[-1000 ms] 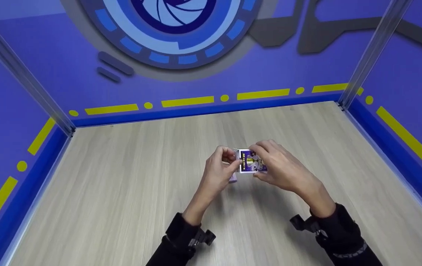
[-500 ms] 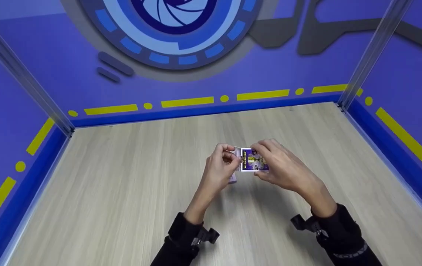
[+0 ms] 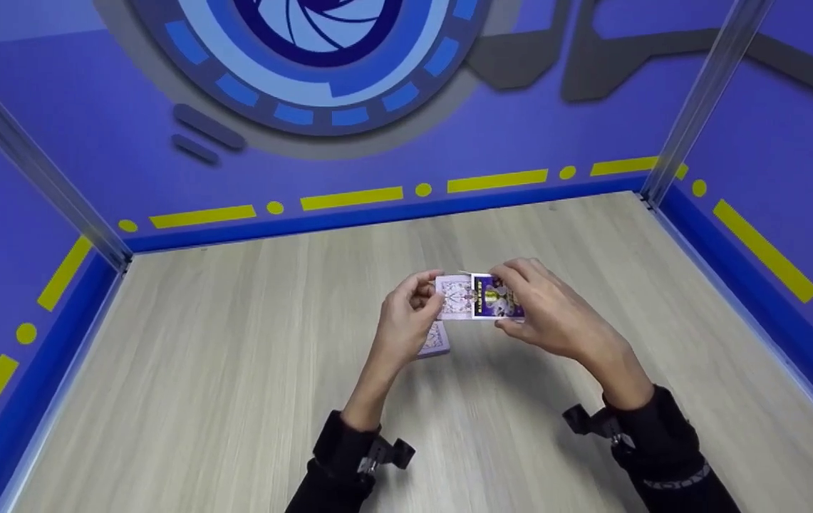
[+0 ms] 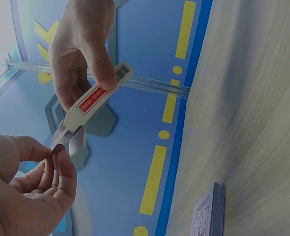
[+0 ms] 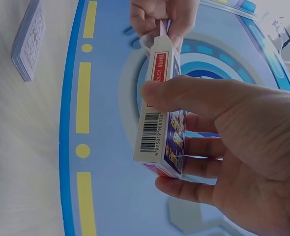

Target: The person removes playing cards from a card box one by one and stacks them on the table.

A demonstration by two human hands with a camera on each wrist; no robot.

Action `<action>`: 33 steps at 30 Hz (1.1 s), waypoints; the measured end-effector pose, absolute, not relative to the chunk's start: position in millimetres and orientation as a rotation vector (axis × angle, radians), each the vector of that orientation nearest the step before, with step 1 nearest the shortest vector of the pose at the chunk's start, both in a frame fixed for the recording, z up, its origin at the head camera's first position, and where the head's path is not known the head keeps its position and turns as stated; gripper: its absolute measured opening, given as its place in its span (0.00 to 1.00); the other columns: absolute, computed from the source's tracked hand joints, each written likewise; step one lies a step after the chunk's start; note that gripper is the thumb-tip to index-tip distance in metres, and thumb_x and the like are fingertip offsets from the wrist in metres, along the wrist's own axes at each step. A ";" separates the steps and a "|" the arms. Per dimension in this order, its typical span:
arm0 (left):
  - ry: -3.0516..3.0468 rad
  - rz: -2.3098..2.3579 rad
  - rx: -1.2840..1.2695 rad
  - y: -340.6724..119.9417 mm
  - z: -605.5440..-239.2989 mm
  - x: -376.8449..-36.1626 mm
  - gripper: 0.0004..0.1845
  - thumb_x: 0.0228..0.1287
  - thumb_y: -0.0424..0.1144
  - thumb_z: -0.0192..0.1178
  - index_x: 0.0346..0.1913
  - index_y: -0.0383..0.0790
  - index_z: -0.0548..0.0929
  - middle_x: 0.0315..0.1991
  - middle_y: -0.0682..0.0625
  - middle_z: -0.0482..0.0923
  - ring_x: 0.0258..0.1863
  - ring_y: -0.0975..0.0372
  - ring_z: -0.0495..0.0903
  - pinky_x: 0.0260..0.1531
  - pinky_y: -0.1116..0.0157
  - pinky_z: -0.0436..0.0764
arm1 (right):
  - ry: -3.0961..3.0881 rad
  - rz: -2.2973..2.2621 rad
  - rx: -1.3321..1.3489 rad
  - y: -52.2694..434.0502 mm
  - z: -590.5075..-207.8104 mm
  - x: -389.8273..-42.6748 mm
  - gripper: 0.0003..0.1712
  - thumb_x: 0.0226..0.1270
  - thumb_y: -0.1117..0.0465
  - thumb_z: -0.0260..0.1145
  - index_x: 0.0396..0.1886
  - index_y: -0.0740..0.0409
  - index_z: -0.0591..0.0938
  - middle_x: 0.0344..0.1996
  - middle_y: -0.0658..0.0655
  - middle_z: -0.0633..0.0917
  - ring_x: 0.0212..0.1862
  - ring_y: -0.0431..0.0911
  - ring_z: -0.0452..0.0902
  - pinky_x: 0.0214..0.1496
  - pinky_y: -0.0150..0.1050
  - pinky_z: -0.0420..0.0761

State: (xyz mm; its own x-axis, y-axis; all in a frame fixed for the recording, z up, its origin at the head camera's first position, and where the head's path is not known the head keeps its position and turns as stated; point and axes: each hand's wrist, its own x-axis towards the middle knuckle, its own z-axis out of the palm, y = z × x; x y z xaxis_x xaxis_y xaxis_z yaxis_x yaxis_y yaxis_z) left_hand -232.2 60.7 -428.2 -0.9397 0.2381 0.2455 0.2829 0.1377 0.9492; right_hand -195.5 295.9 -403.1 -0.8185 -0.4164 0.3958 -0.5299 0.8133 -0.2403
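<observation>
My right hand (image 3: pixel 559 313) holds a small playing-card box (image 3: pixel 496 296), thumb on one narrow side and fingers on the other. The box has a purple and yellow picture face; a barcode and red label show on its side (image 5: pixel 151 132) in the right wrist view. From its left end stick out patterned playing cards (image 3: pixel 456 295). My left hand (image 3: pixel 404 313) pinches their outer end between thumb and fingers. How many cards are in that bunch cannot be told. Both hands are above the table. A stack of playing cards (image 3: pixel 437 340) lies below, partly behind my left hand.
The wood-grain table (image 3: pixel 249 370) extends around the hands. Blue printed panels (image 3: pixel 349 160) with yellow marks enclose its back and both sides, joined by clear corner posts (image 3: pixel 691 107).
My left hand has moved left, away from the box, and more of the cards' patterned backs now shows outside it. The right hand stays around the box. More of the stack below is visible.
</observation>
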 end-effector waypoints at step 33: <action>-2.356 -2.259 -0.355 36.5 -428.9 -244.1 0.40 0.58 0.24 0.68 0.72 0.32 0.63 0.62 0.37 0.69 0.52 0.52 0.77 0.48 0.63 0.81 | -2.733 0.640 0.583 323.2 -401.0 -199.3 0.37 0.58 0.64 0.79 0.66 0.66 0.75 0.59 0.64 0.77 0.55 0.54 0.73 0.52 0.51 0.79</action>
